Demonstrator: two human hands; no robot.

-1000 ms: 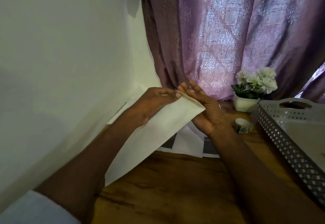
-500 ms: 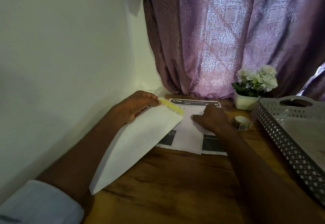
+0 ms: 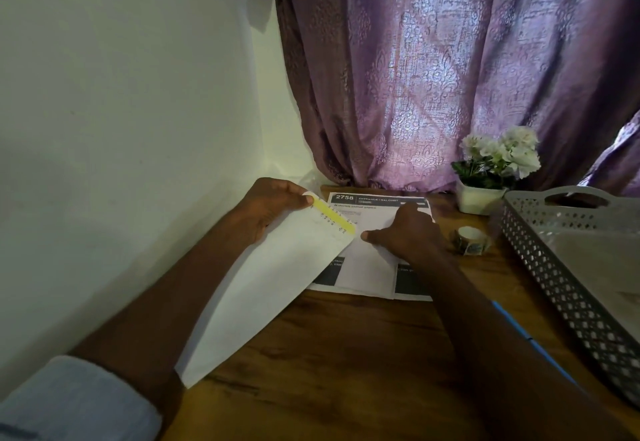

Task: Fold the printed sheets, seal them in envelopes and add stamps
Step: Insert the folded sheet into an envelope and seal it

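a: surface and room first, please.

b: from my feed, a wooden table (image 3: pixel 346 364) pushed into a corner. a pale wall (image 3: pixel 121 94) runs along the outer side of the left hand (image 3: pixel 270 208); a purple patterned curtain (image 3: pixel 433 77) hangs beyond both hands.

a: surroundings?

b: past the right hand (image 3: pixel 405 232), a small white pot of white flowers (image 3: pixel 495 167) stands against the curtain. just beside that hand's outer side sits a roll of stamps (image 3: pixel 471 239). further out, a grey perforated tray (image 3: pixel 554 267) with a handle. a blue pen (image 3: pixel 530 340) lies along the right forearm, partly hidden by it.

a: hands and task items?

b: left hand pinches the top of a white envelope (image 3: pixel 270 295), thumb on the flap by its yellow strip (image 3: pixel 332 217). the envelope slants toward me and covers the near left corner of the printed sheets (image 3: pixel 367 267). right hand rests on the folded sheets, fingers curled, thumb out toward the envelope; i cannot tell whether it grips the paper.

a: obstructions?

b: both forearms cross the near table; the right hand hides part of the sheets' print.
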